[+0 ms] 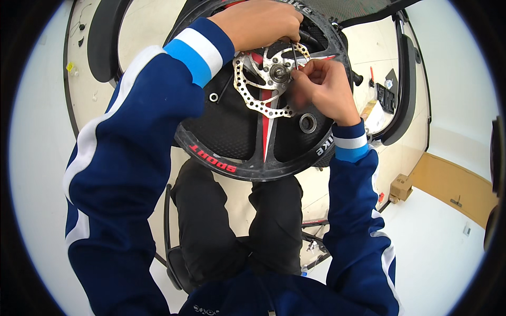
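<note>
Head view: our wheel (265, 126) lies flat beyond our knees (196, 178), presumably so the brake rotor (243, 89) faces up. Our left hand (263, 23) clamps its fingers on a thin dark tool (294, 54); our right hand (328, 88) is beside the hub (278, 73), but whether its fingers grip anything, we cannot tell

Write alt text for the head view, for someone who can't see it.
A bare left hand is at the top of a thin dark rod over a perforated metal disc on a black-and-red wheel. The right hand is near the rod's lower end, beside the hub.
</note>
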Demonstrator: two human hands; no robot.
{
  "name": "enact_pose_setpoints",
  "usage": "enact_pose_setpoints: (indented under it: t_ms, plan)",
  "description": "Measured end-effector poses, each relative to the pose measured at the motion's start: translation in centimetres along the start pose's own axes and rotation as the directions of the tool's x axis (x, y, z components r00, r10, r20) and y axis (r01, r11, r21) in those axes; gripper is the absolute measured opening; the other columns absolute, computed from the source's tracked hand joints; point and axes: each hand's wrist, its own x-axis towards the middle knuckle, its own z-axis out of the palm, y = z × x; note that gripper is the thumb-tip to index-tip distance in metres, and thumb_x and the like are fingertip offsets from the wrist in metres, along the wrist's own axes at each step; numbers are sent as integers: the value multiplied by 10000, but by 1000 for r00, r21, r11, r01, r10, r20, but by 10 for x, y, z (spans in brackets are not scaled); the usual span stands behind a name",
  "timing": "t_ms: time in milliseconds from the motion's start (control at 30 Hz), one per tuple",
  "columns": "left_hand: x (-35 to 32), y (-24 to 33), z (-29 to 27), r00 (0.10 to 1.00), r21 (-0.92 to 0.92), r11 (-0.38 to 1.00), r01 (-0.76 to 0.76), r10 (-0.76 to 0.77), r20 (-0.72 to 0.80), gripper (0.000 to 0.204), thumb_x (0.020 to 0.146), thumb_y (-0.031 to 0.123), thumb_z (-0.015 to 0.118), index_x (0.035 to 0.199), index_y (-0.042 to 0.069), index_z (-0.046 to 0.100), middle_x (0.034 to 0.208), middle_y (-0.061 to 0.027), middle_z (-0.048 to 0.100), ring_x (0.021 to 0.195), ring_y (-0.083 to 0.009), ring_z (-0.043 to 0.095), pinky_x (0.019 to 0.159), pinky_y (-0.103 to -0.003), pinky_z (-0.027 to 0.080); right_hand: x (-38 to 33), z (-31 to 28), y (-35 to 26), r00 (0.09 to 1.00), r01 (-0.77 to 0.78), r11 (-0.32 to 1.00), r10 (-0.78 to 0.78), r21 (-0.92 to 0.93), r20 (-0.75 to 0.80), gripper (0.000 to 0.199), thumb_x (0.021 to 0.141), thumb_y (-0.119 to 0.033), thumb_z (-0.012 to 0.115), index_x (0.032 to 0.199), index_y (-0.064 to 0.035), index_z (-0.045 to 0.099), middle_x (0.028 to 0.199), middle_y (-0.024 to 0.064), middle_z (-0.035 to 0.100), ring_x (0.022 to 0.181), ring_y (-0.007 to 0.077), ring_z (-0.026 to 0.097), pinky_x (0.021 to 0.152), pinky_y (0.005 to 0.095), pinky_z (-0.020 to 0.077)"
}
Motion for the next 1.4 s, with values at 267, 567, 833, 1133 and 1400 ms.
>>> enact_pose_setpoints:
  t_ms: [267,567,833,1133,1400]
  plan:
    - [-1,8,-7,999,-32,999,-22,20,-41,145,789,143,647,869,61,737,880,-84,598,954,-256,600,831,-357,507,0,-3,7,999,32,997,-35,72,36,207,900,-89,676,761,53,616,681,99,675,543,137,657,493,254,531]
    - [-16,3,7,997,12,997,82,-82,8,193,831,134,708,1015,88,747,932,-40,612,944,-224,602,806,-346,519,3,-5,13,997,39,990,-47,139,61,191,913,-78,667,772,42,617,674,95,668,532,133,650,488,255,534]
    - [-33,12,13,989,50,990,129,-125,-74,183,837,178,722,992,81,742,882,-53,591,863,-234,597,763,-345,510,4,-15,21,987,88,990,-103,113,125,205,948,-126,663,829,28,597,693,79,665,570,116,658,516,248,549]
    - [12,8,2,992,21,996,-90,91,-87,115,747,165,662,758,60,709,858,-79,618,928,-250,612,841,-366,499,-9,6,21,962,208,951,-242,-229,-130,220,876,-107,734,763,45,622,590,68,632,507,73,586,489,221,448]
    - [1,6,6,996,85,995,-44,50,-76,126,771,180,660,810,77,720,882,-64,631,940,-248,613,851,-359,500,-7,13,18,965,168,952,-212,-255,-155,217,869,-96,723,741,38,609,565,40,599,486,58,551,475,223,433]
